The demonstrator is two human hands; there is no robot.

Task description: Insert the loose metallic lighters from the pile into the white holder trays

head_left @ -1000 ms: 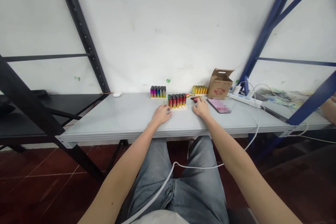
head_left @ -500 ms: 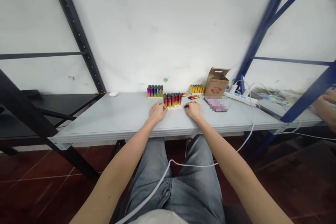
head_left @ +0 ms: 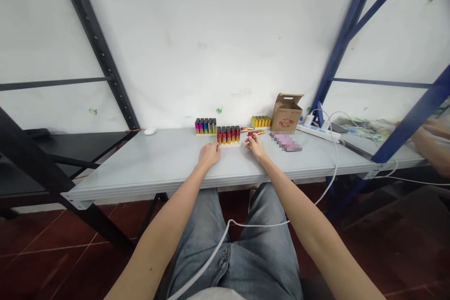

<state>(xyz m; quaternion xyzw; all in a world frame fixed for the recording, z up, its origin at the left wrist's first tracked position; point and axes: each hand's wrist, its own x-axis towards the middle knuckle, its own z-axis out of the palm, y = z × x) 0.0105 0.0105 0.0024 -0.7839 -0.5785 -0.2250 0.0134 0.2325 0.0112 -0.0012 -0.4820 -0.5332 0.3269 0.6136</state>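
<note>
A white tray (head_left: 232, 145) holds rows of upright lighters (head_left: 228, 135) coloured red to yellow, with black tops. At its front left corner, my left hand (head_left: 210, 153) is closed on the tray's edge; its fingertips are partly hidden. Just right of the tray, my right hand (head_left: 258, 147) pinches one red and yellow lighter (head_left: 250, 134), held roughly upright. Behind my right hand, loose lighters (head_left: 259, 131) of the same colours lie on the table.
Multicoloured lighters (head_left: 206, 126) stand in another tray at the back. Yellow pieces (head_left: 260, 121) stand in rows beside an open cardboard box (head_left: 286, 112). A blurred pink flat item (head_left: 287, 142), a power strip (head_left: 318, 131) and a white cable (head_left: 336, 159) lie right. Another person's arm (head_left: 431, 145) shows far right.
My right hand has lifted and turned the lighter from lying low to roughly upright. My left hand stays at the tray's corner. The view has shifted slightly.
</note>
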